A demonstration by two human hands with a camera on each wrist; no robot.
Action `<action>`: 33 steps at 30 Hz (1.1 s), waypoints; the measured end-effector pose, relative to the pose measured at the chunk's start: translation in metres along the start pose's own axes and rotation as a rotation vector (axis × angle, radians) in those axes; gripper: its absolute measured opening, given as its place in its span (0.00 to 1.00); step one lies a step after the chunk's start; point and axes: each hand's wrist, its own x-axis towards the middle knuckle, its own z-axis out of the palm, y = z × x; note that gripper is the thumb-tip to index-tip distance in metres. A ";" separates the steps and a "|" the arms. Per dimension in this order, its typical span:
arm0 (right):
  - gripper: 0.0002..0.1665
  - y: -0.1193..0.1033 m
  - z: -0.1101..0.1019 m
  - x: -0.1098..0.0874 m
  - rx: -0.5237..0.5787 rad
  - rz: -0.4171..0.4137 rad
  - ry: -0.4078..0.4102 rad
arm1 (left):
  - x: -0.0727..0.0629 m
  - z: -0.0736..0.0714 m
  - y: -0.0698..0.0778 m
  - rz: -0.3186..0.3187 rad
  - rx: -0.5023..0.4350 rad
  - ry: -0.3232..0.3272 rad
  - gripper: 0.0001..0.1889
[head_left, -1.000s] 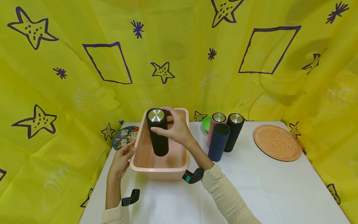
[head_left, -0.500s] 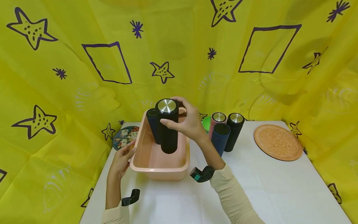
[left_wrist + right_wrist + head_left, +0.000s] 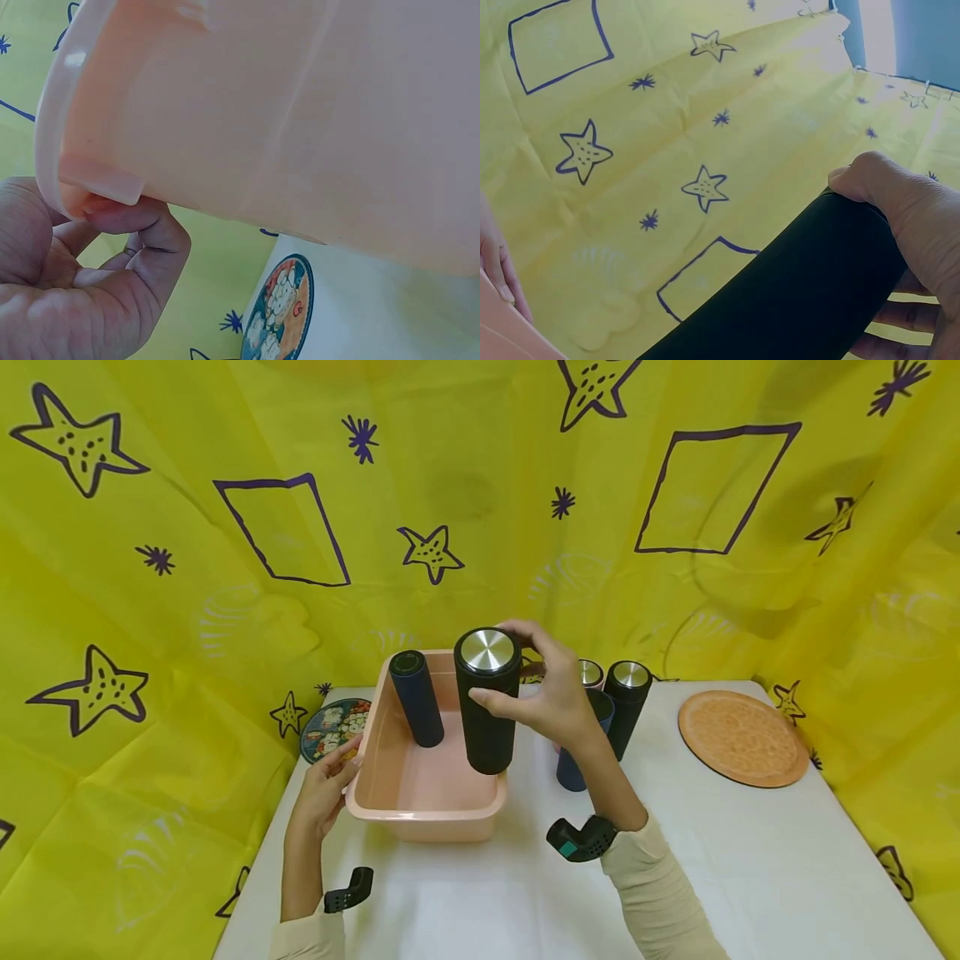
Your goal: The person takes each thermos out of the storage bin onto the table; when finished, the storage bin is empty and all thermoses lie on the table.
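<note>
My right hand [image 3: 551, 697] grips a black thermos bottle [image 3: 489, 727] with a shiny silver lid top, near its upper end. The bottle hangs upright at the right rim of a pink plastic tub [image 3: 423, 816]. Inside that tub a navy thermos bottle [image 3: 418, 702] stands toward the far left. My left hand [image 3: 318, 793] holds the tub's left rim; in the left wrist view, its curled fingers [image 3: 161, 232] are at the rim's underside. The black bottle [image 3: 795, 277] fills the lower part of the right wrist view, with the thumb along its upper edge.
Right of the tub stand another navy bottle [image 3: 572, 774], another black bottle [image 3: 628, 697] and a third bottle [image 3: 591, 672], partly hidden by my right arm. A round orange-brown board [image 3: 742, 739] lies farther right. A patterned round plate [image 3: 330, 727] lies behind the left hand.
The black bottle, held in my right hand, has moved right from over the tub's left part to its right rim, uncovering the navy bottle inside. My left hand stays at the rim.
</note>
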 end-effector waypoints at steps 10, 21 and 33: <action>0.41 -0.005 -0.017 -0.017 -0.026 -0.010 0.008 | -0.001 -0.001 0.000 0.010 -0.006 -0.002 0.27; 0.42 -0.002 -0.043 -0.046 -0.071 -0.003 0.040 | 0.000 0.001 0.001 0.018 0.014 -0.002 0.27; 0.45 -0.005 -0.067 -0.071 -0.126 0.014 0.066 | -0.001 0.000 0.002 0.013 0.027 0.003 0.26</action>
